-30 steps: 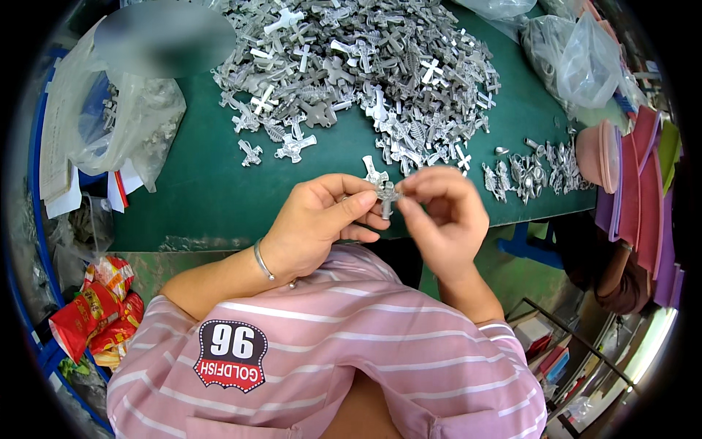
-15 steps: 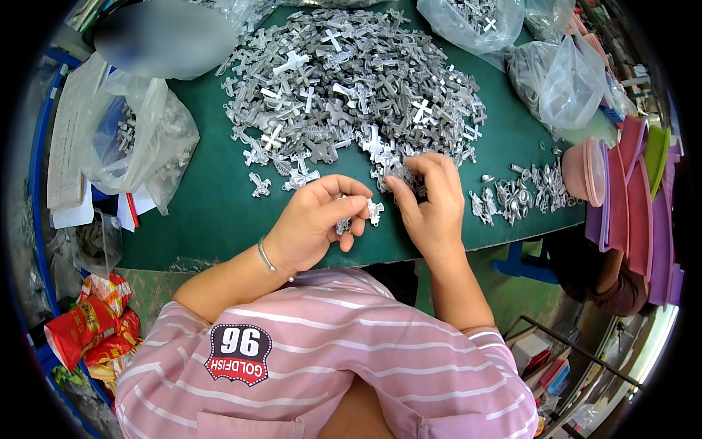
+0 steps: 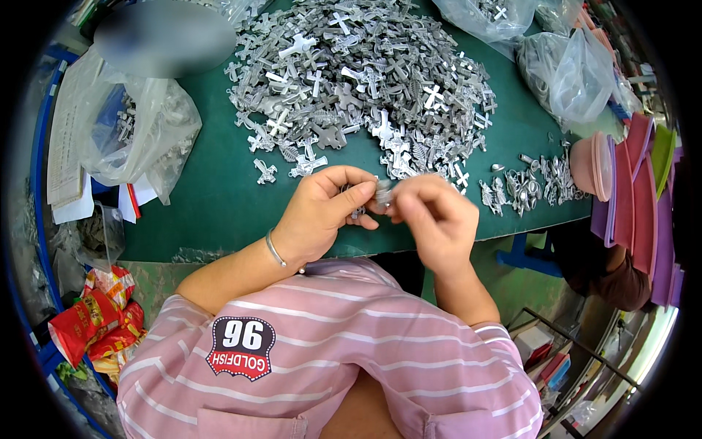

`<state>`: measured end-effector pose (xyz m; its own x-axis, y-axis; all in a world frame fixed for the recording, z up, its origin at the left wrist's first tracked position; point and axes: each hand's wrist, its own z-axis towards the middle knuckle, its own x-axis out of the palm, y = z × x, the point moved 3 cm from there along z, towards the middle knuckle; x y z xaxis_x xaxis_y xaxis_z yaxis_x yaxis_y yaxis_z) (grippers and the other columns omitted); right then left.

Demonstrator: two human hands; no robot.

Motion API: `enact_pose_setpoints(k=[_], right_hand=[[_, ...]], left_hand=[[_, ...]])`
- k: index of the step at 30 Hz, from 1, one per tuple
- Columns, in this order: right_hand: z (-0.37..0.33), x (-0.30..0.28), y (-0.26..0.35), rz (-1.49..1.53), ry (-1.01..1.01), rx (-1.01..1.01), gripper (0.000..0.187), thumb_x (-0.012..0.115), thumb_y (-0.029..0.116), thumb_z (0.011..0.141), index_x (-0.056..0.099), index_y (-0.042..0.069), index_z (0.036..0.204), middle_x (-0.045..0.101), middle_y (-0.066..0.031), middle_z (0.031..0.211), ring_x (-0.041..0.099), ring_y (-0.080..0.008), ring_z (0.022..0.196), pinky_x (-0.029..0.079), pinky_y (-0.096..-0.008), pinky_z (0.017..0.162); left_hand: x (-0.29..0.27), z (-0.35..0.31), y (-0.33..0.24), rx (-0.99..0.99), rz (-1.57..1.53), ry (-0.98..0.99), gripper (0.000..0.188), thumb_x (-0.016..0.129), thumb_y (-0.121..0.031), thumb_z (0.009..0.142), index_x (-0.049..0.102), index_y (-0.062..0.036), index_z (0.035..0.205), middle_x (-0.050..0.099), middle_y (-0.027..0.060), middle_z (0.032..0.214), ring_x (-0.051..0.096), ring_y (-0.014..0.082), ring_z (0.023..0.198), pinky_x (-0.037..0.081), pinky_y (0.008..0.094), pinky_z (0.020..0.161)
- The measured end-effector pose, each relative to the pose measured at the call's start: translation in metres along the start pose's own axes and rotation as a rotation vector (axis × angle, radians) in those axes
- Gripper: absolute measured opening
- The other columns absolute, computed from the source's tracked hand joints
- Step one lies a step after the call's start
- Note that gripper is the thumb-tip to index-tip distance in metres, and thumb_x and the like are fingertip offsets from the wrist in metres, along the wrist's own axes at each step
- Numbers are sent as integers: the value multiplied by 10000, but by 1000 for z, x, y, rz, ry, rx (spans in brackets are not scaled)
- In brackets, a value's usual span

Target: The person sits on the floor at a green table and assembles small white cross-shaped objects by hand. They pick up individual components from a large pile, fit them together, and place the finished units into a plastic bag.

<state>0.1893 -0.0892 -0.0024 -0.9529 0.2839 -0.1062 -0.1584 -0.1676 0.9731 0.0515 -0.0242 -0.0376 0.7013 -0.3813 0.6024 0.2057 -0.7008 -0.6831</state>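
Note:
In front of my chest, both hands meet above the near part of a green tabletop (image 3: 212, 212). My left hand (image 3: 322, 208) is closed, with small silver metal charms (image 3: 357, 212) in its curled fingers. At its fingertips shows a blurred silver metal piece (image 3: 383, 192). My right hand (image 3: 439, 219) comes up against it from the right, its thumb and fingers closed together and smeared by motion; what they pinch is hidden. Just beyond the hands lies a large heap of silver cross charms (image 3: 344, 95). A few loose cross charms (image 3: 307, 162) lie at the heap's near left.
At left stands an open plastic bag (image 3: 164, 139) of metal pieces. More filled clear bags (image 3: 567, 80) sit at the far right. Small metal parts (image 3: 523, 190) lie beside a pink tub (image 3: 585, 167) and colored plastic bins (image 3: 632, 197). Another person's arm (image 3: 621, 282) shows below them.
My right hand has drawn back from the heap's near edge toward me and now meets my left fingertips. My left hand stays nearly in place, still holding charms.

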Motion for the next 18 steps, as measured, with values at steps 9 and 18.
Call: enact_pose_setpoints(k=[9,18], right_hand=[[12,-9,1,-502,-154,-117,123,656,-19,719,620,-1,835,592,-110,803,579,-217,686,464,-290,596],[19,-4,-14,-751,-168,-196,170,665,1,687,592,7,840,577,-123,827,555,-299,758,451,-369,667]], left_hand=[[-5,0,-3,-61,-272,160,269,444,-191,933,533,38,1042,570,92,829,558,127,675,457,224,515],[-6,-1,-5,116,-166,30,285,566,-59,855,515,38,1118,584,86,916,595,177,859,503,263,758]])
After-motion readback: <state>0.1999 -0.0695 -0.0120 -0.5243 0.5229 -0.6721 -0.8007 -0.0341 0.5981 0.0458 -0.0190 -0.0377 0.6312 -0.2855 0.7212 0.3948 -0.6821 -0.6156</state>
